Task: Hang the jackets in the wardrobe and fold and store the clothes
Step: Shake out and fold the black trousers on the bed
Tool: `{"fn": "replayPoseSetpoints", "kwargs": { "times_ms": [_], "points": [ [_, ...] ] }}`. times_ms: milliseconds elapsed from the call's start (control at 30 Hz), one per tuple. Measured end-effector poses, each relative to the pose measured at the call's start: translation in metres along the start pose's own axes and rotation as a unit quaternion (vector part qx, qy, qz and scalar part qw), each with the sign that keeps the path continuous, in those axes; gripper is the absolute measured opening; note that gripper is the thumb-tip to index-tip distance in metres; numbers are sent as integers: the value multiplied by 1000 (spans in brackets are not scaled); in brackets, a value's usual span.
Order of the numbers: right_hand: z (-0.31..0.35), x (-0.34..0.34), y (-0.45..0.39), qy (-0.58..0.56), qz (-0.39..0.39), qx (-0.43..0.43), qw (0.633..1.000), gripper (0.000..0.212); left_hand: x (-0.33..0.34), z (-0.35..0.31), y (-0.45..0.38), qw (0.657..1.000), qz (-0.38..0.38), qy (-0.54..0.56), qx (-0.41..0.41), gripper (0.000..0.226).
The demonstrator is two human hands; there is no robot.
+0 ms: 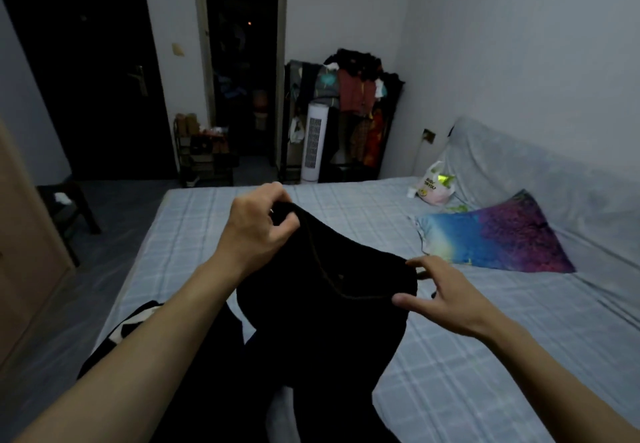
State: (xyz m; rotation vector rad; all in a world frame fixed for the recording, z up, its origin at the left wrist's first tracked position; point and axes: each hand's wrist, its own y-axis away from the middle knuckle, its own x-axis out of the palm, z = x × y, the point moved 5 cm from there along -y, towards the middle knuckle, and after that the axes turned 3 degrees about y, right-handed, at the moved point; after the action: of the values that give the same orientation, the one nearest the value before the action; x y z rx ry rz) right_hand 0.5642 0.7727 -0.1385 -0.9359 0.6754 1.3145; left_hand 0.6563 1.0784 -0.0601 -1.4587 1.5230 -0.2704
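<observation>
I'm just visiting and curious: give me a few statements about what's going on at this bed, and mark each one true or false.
1. The left hand grips the black garment at its top edge. True.
2. The right hand is clenched in a fist round the garment. False: its fingers are spread, with the tips at the garment's edge.
3. A colourful pillow lies on the bed, right of the garment. True.
4. The plastic bag hangs on the clothes rack. False: it sits on the bed beyond the pillow.
5. A white tower fan stands beyond the bed's far end. True.
</observation>
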Motion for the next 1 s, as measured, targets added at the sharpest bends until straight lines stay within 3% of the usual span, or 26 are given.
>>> {"fn": "replayPoseSetpoints", "kwargs": {
  "times_ms": [67,133,233,433,700,1000],
  "points": [
    [4,4,6,-32,-4,-3,999,103,8,-26,-4,1000,12,-16,15,11],
    [15,9,11,-67,-8,-29,997,102,18,-49,-7,999,23,-35,26,14],
    [19,12,14,-103,-5,-67,992,83,32,-77,-12,997,26,-58,32,16],
    [-44,-4,-5,-101,-13,-34,994,43,54,-119,-28,993,23,-112,12,15],
    [-90,-93,-28,-72,-149,-30,986,23,35,-142,-47,981,-1,-195,-5,22],
    [-24,-232,-59,-134,-354,-139,915,16,-10,-180,-109,963,-62,-260,38,17]
  ]
}}
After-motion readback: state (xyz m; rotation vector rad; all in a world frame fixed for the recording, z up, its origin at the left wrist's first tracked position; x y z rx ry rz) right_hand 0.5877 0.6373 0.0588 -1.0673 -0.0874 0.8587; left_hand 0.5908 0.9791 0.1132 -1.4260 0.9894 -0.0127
